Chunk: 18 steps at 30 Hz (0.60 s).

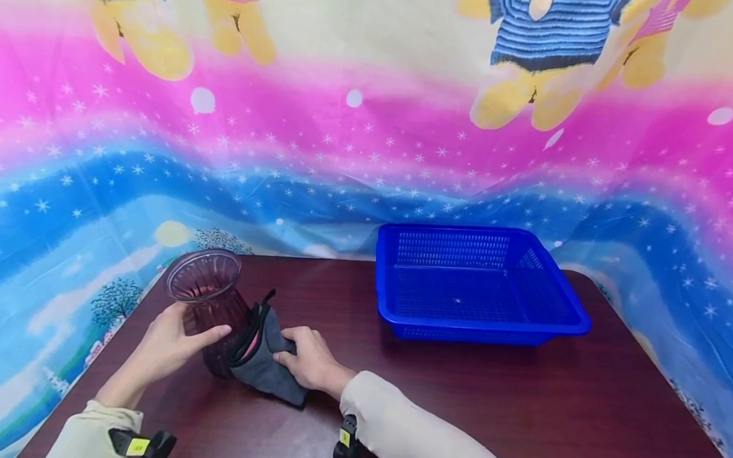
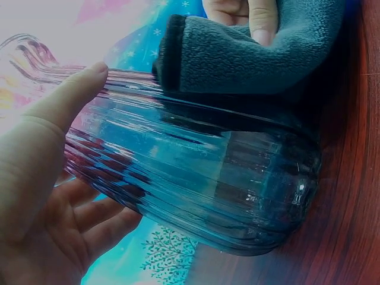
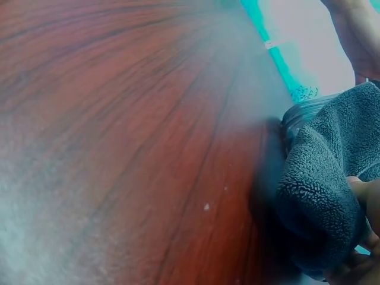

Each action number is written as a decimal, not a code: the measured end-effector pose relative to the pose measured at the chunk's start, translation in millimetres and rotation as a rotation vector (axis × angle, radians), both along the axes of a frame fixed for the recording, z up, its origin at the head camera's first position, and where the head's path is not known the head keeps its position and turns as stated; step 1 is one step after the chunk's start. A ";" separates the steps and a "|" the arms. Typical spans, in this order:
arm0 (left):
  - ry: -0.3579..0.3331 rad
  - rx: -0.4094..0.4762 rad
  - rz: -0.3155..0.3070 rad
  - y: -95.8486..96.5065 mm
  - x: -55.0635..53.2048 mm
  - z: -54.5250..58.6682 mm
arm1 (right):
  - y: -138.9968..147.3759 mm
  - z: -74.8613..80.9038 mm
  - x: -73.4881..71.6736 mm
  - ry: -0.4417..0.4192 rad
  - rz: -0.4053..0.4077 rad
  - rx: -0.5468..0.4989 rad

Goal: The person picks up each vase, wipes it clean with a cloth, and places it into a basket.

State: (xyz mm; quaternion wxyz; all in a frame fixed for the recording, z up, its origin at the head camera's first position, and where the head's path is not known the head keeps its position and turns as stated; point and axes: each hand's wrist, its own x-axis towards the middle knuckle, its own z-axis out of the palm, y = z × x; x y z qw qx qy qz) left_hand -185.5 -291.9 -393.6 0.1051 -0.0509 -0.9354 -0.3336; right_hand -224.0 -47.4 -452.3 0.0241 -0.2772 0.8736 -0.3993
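A clear, ribbed glass vase [image 1: 204,275] with a flared rim stands at the left of the table, its base down at the tabletop. My left hand [image 1: 167,341] grips it below the rim, with the thumb along the near side and the fingers round the back in the left wrist view. Against the vase's right side lies a grey fleecy cloth [image 1: 270,367] with a dark edging and a small loop. My right hand [image 1: 309,358] pinches this cloth between thumb and fingers, bunching it; in the right wrist view the cloth [image 3: 320,184] hides most of the vase.
A blue plastic basket [image 1: 480,330] with perforated walls sits at the back right of the dark red wooden table [image 1: 457,403]. Behind the table hangs a printed curtain [image 1: 346,151] in pink and blue. Each sleeve carries a small black wrist device [image 1: 348,441].
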 end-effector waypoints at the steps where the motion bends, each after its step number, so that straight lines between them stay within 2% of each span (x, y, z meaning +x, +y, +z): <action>1: 0.002 0.000 0.001 0.1 0.0 0.0 | -0.1 0.8 -0.2 -0.001 0.003 -0.006; 6: 0.006 0.001 0.003 0.2 -0.2 -0.4 | -0.7 7.5 -2.2 -0.007 0.020 -0.044; 14: -0.026 -0.013 0.017 0.5 0.1 0.4 | -1.6 21.0 -5.6 0.001 0.035 -0.076; 18: -0.011 -0.005 0.004 0.4 0.3 -0.8 | -2.2 28.4 -6.6 -0.001 0.046 -0.086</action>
